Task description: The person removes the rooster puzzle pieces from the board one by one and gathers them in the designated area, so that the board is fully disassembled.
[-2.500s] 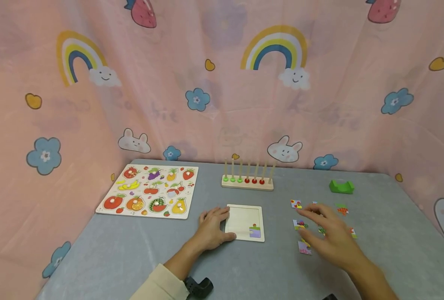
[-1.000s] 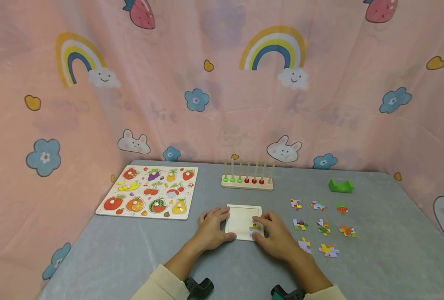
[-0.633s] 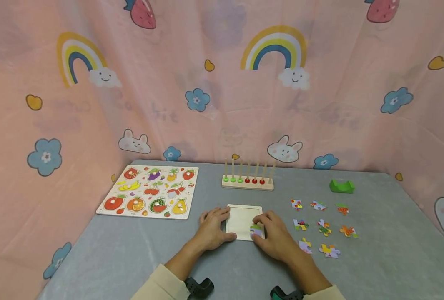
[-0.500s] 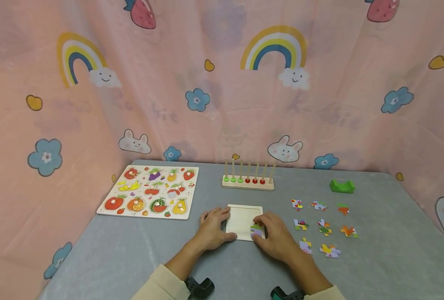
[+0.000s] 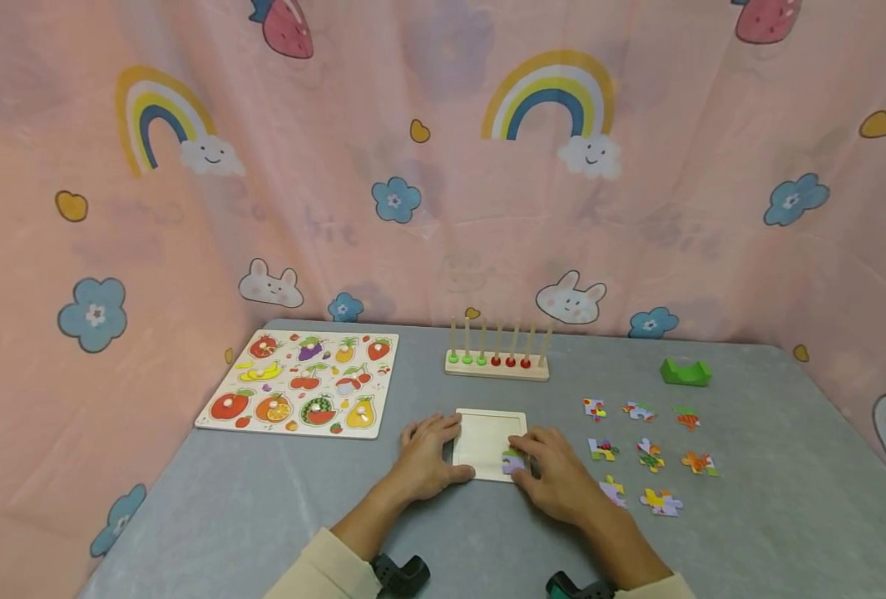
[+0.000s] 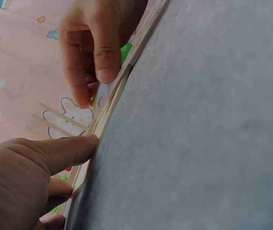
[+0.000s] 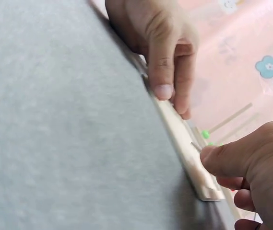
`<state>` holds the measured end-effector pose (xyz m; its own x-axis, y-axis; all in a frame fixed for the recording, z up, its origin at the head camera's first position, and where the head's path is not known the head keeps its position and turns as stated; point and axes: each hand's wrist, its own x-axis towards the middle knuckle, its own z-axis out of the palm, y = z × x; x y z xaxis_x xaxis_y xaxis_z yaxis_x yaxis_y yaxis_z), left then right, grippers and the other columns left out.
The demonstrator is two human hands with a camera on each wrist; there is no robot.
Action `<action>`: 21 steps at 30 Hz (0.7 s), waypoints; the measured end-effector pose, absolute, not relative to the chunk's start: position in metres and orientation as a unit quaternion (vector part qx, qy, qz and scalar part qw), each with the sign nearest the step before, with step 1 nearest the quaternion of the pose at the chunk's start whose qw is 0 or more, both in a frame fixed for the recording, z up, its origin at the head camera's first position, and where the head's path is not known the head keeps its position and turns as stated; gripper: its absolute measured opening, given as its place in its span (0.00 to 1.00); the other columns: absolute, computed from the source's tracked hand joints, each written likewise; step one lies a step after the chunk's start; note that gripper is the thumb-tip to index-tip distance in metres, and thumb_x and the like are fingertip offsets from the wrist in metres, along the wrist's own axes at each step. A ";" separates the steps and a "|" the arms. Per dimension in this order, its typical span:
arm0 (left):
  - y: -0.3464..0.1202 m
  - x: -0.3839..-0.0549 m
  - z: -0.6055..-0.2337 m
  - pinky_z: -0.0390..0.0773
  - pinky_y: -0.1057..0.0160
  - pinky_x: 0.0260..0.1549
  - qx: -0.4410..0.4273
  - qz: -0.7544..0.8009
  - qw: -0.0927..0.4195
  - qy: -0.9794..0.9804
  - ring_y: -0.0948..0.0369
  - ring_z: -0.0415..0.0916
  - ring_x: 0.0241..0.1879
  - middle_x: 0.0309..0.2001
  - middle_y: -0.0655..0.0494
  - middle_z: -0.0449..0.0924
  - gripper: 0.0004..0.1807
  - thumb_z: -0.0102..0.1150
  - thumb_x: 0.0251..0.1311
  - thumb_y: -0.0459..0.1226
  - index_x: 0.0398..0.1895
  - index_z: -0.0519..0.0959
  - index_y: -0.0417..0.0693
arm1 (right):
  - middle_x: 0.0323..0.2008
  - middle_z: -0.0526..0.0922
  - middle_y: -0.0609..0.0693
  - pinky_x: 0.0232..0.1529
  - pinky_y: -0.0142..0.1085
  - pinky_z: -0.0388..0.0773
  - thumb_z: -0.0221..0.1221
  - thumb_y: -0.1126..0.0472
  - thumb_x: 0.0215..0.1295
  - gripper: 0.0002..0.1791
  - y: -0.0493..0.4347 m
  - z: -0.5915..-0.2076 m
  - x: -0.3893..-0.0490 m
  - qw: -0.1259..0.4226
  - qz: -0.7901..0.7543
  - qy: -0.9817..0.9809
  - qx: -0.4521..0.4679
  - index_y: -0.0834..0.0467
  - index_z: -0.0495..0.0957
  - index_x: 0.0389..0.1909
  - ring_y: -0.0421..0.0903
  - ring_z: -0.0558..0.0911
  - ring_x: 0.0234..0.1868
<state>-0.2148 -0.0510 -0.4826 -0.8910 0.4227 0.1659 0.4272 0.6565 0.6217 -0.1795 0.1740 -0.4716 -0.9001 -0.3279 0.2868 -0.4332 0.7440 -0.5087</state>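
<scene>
A square wooden puzzle tray (image 5: 478,441) lies on the grey table before me. My left hand (image 5: 429,457) grips its left side, thumb at the near corner and fingertips at the far one. At the tray's near right corner my right hand (image 5: 551,470) pinches a purple and green jigsaw piece (image 5: 512,462) between thumb and fingers. The left wrist view shows this piece tilted against the tray under the right fingertips. From the right wrist view, only a thin edge of it shows by the thumb.
Several loose jigsaw pieces (image 5: 650,456) lie spread right of the tray, one partly behind my right wrist. A fruit peg puzzle (image 5: 293,384) lies at left, a bead counting rack (image 5: 497,366) stands behind the tray, and a green block (image 5: 685,373) sits at back right.
My right hand has moved left from above the loose pieces to the tray and taken hold of the piece in its corner. The left hand stays on the tray.
</scene>
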 end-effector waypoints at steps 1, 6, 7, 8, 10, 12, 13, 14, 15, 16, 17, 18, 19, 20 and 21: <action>-0.051 -0.215 -0.482 0.44 0.37 0.60 -0.233 -0.342 0.002 -0.910 0.48 0.57 0.67 0.65 0.51 0.69 0.36 0.74 0.47 0.42 0.60 0.75 0.37 | 0.41 0.76 0.46 0.50 0.49 0.68 0.67 0.67 0.54 0.21 0.175 -0.470 -0.179 0.091 0.296 -0.929 0.203 0.64 0.81 0.51 0.49 0.72 0.47; -0.051 -0.215 -0.482 0.44 0.38 0.61 -0.230 -0.338 -0.001 -0.913 0.48 0.57 0.68 0.65 0.51 0.69 0.36 0.74 0.47 0.42 0.61 0.75 0.37 | 0.42 0.78 0.47 0.49 0.50 0.70 0.69 0.67 0.52 0.21 0.178 -0.465 -0.177 0.123 0.309 -0.919 0.212 0.63 0.82 0.50 0.49 0.73 0.47; -0.051 -0.215 -0.483 0.44 0.38 0.61 -0.229 -0.337 -0.002 -0.913 0.48 0.57 0.68 0.65 0.51 0.69 0.36 0.74 0.47 0.42 0.61 0.75 0.38 | 0.43 0.79 0.47 0.49 0.50 0.70 0.69 0.67 0.52 0.21 0.179 -0.464 -0.176 0.132 0.310 -0.917 0.216 0.63 0.82 0.50 0.49 0.74 0.47; -0.051 -0.215 -0.483 0.44 0.38 0.61 -0.228 -0.336 -0.002 -0.914 0.48 0.57 0.68 0.65 0.51 0.69 0.36 0.74 0.47 0.42 0.61 0.75 0.38 | 0.43 0.79 0.47 0.49 0.50 0.71 0.70 0.67 0.51 0.21 0.181 -0.463 -0.176 0.140 0.310 -0.914 0.221 0.63 0.82 0.49 0.49 0.74 0.48; -0.051 -0.215 -0.483 0.45 0.38 0.60 -0.228 -0.336 -0.002 -0.914 0.48 0.57 0.68 0.65 0.51 0.69 0.36 0.74 0.47 0.42 0.61 0.75 0.37 | 0.43 0.79 0.46 0.48 0.49 0.72 0.71 0.67 0.51 0.22 0.184 -0.460 -0.174 0.152 0.309 -0.911 0.227 0.63 0.82 0.49 0.48 0.75 0.48; -0.051 -0.215 -0.483 0.45 0.38 0.60 -0.227 -0.337 -0.001 -0.914 0.48 0.57 0.68 0.65 0.51 0.69 0.37 0.74 0.47 0.42 0.61 0.75 0.37 | 0.44 0.80 0.46 0.47 0.49 0.72 0.71 0.67 0.50 0.22 0.188 -0.457 -0.171 0.163 0.311 -0.907 0.233 0.63 0.82 0.49 0.48 0.75 0.48; -0.051 -0.215 -0.483 0.45 0.38 0.60 -0.227 -0.338 0.000 -0.913 0.48 0.57 0.68 0.65 0.51 0.69 0.37 0.75 0.47 0.42 0.61 0.75 0.37 | 0.44 0.80 0.46 0.47 0.49 0.73 0.72 0.67 0.50 0.22 0.191 -0.455 -0.170 0.169 0.309 -0.906 0.236 0.63 0.82 0.49 0.48 0.75 0.48; -0.052 -0.215 -0.483 0.45 0.38 0.60 -0.227 -0.339 0.001 -0.913 0.48 0.57 0.68 0.65 0.51 0.69 0.37 0.75 0.47 0.42 0.61 0.75 0.37 | 0.44 0.80 0.46 0.46 0.49 0.73 0.72 0.67 0.50 0.22 0.193 -0.453 -0.169 0.174 0.308 -0.904 0.240 0.63 0.82 0.49 0.48 0.75 0.48; -0.052 -0.215 -0.483 0.45 0.38 0.60 -0.227 -0.339 0.002 -0.913 0.48 0.57 0.68 0.65 0.51 0.69 0.36 0.75 0.47 0.41 0.61 0.75 0.37 | 0.44 0.80 0.46 0.45 0.49 0.74 0.72 0.67 0.49 0.23 0.196 -0.451 -0.168 0.181 0.309 -0.901 0.245 0.62 0.82 0.49 0.47 0.75 0.47; -0.052 -0.214 -0.483 0.45 0.38 0.60 -0.228 -0.339 0.001 -0.913 0.48 0.57 0.68 0.65 0.51 0.69 0.37 0.75 0.46 0.41 0.61 0.75 0.37 | 0.44 0.80 0.47 0.45 0.48 0.74 0.72 0.68 0.48 0.23 0.199 -0.450 -0.166 0.189 0.310 -0.897 0.252 0.62 0.82 0.49 0.47 0.76 0.47; -0.052 -0.214 -0.483 0.45 0.38 0.60 -0.228 -0.340 0.001 -0.913 0.48 0.57 0.67 0.65 0.51 0.69 0.36 0.75 0.46 0.41 0.61 0.75 0.37 | 0.44 0.80 0.47 0.44 0.47 0.74 0.72 0.69 0.47 0.24 0.202 -0.448 -0.165 0.200 0.311 -0.892 0.261 0.62 0.82 0.49 0.47 0.76 0.47; -0.052 -0.214 -0.484 0.45 0.38 0.60 -0.228 -0.341 0.001 -0.912 0.48 0.57 0.67 0.65 0.51 0.69 0.36 0.75 0.46 0.41 0.61 0.75 0.37 | 0.44 0.80 0.47 0.45 0.45 0.74 0.73 0.69 0.46 0.24 0.205 -0.446 -0.164 0.210 0.312 -0.887 0.268 0.62 0.82 0.49 0.47 0.76 0.47; -0.051 -0.214 -0.484 0.44 0.38 0.60 -0.228 -0.341 0.001 -0.912 0.48 0.57 0.67 0.65 0.51 0.69 0.36 0.75 0.46 0.41 0.61 0.75 0.37 | 0.44 0.80 0.46 0.46 0.42 0.74 0.73 0.70 0.45 0.25 0.208 -0.444 -0.162 0.220 0.315 -0.882 0.275 0.61 0.82 0.49 0.47 0.77 0.47; -0.051 -0.214 -0.485 0.44 0.38 0.60 -0.228 -0.341 0.000 -0.912 0.48 0.57 0.67 0.65 0.51 0.69 0.36 0.75 0.46 0.41 0.60 0.75 0.37 | 0.44 0.80 0.46 0.47 0.38 0.72 0.73 0.70 0.44 0.25 0.211 -0.443 -0.161 0.228 0.318 -0.876 0.280 0.61 0.82 0.48 0.47 0.77 0.47; -0.051 -0.214 -0.485 0.44 0.38 0.60 -0.227 -0.342 -0.001 -0.912 0.48 0.57 0.67 0.65 0.51 0.69 0.36 0.75 0.46 0.41 0.60 0.75 0.37 | 0.44 0.81 0.46 0.48 0.35 0.71 0.73 0.71 0.44 0.26 0.214 -0.442 -0.159 0.236 0.322 -0.872 0.284 0.61 0.82 0.48 0.47 0.77 0.47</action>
